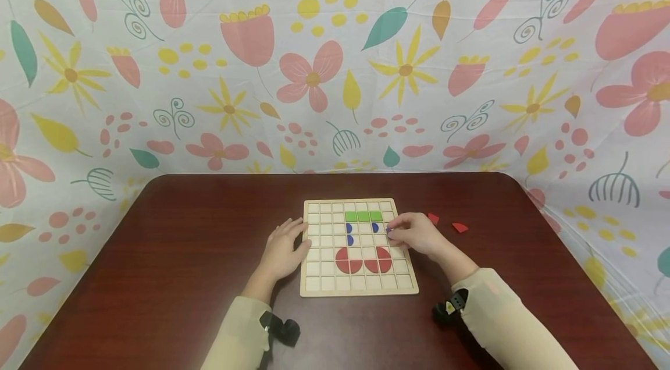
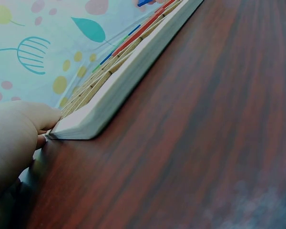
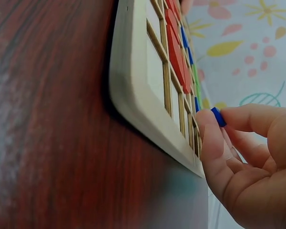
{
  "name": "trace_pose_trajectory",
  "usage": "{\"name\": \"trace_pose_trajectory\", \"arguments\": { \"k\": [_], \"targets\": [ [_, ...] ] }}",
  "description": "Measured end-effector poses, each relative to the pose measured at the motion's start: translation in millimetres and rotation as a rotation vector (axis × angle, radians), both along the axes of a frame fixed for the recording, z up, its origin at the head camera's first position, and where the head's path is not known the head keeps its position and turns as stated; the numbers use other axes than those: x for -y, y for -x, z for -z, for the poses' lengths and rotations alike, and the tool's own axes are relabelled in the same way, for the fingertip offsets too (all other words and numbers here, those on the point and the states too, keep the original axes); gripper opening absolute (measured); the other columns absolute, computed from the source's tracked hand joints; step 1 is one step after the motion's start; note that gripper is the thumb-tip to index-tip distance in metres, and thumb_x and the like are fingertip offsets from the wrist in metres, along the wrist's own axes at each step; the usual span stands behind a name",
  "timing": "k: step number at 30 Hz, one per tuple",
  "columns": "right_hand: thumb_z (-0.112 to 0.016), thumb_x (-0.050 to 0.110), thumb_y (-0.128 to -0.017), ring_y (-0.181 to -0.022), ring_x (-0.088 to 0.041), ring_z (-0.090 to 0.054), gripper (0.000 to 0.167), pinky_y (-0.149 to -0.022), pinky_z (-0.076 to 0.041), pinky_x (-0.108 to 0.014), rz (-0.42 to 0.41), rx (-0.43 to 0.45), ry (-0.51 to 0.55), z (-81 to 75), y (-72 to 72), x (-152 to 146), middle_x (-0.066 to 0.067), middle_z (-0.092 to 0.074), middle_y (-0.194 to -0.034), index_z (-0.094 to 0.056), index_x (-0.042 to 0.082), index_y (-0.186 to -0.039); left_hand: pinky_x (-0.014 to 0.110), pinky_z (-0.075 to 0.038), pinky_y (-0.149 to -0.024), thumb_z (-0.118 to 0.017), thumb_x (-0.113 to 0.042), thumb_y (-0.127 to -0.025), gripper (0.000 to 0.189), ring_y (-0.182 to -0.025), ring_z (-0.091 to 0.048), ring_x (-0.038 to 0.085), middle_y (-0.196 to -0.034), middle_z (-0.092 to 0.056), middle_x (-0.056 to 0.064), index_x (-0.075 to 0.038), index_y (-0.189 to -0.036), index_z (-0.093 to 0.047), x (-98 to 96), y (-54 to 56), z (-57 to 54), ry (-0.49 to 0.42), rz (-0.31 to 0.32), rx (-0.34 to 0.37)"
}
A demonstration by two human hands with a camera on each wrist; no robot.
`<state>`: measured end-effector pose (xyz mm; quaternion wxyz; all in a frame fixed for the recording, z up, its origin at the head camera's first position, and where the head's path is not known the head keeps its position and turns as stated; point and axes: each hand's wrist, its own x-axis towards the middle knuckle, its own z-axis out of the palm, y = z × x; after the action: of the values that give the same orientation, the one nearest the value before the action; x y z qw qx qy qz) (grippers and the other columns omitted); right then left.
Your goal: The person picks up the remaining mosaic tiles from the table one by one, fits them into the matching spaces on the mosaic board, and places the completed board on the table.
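A pale wooden board (image 1: 361, 292) with a grid of square cells lies on the table. Over its right side, my right hand (image 1: 419, 235) pinches a small blue piece (image 3: 218, 116) between thumb and fingertips; the fingers partly hide it. My left hand (image 1: 281, 249) rests at the board's left edge, its thumb against the frame and fingers loosely extended. In the cells sit a row of green squares (image 1: 363, 216), blue half-round pieces (image 1: 349, 240) below them, and two rounded groups of red pieces (image 1: 349, 260) toward the near side.
Two loose red pieces (image 1: 460, 227) lie on the dark wooden table (image 1: 173, 277) to the right of the board, one close behind the right hand. A flower-patterned cloth (image 1: 314, 143) hangs behind the table. Each wrist carries a black camera mount (image 1: 282, 330).
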<state>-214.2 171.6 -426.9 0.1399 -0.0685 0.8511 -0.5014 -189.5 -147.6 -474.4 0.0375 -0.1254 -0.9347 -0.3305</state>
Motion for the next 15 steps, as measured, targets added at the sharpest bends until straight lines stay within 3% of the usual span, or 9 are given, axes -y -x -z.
{"name": "trace_pose_trajectory", "arguments": {
  "k": [6,15],
  "targets": [
    [-0.065,0.007,-0.086,-0.072,-0.019,-0.068,0.028,-0.060,-0.056,-0.033,0.018,0.020,-0.023,-1.5,1.0,7.5,-0.018,-0.067,-0.089,-0.062,-0.008,-0.110,0.057,-0.020,-0.114,-0.055,-0.030,-0.093,0.045,-0.140,-0.032,0.033,-0.145,-0.045,0.010,-0.010,-0.134,-0.053,-0.5,0.0,0.3,0.000,-0.001,0.001],
    [-0.067,0.009,-0.084,-0.070,-0.016,-0.069,0.021,-0.051,-0.050,-0.029,0.043,-0.003,-0.090,3.2,1.6,17.9,-0.013,-0.068,-0.084,-0.066,-0.004,-0.100,0.058,-0.020,-0.113,-0.055,-0.030,-0.093,0.046,-0.140,-0.031,0.033,-0.145,-0.046,0.010,-0.009,-0.134,-0.054,-0.7,-0.3,0.1,-0.004,-0.002,0.000]
  ]
}}
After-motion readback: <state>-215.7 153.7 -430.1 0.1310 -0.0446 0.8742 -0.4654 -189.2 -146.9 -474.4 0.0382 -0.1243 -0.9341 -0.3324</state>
